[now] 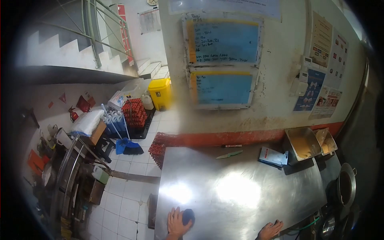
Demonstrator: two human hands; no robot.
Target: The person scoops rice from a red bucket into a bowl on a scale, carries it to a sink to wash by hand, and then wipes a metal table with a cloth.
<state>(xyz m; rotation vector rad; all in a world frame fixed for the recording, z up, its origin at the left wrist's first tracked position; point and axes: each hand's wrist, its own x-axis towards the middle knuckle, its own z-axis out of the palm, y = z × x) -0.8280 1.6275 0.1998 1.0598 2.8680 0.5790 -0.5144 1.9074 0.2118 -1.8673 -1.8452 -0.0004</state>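
Observation:
My left hand point(176, 223) lies on the near left part of a steel table point(240, 188), its fingers around a dark round object point(188, 217) that looks like a scrub pad. Resting at the table's near edge to the right, my right hand point(271, 230) has curled fingers and holds nothing that I can see. A knife with a pale green handle point(229, 154) and a blue-and-white packet point(273, 156) sit at the far side of the table.
Two metal trays point(303, 142) with yellow contents stand at the far right, a pot point(346, 185) below them. Red egg trays point(134, 113), a yellow bin point(160, 93), a broom point(127, 145) and shelving point(70, 172) line the tiled floor left. Whiteboards point(222, 60) hang on the wall.

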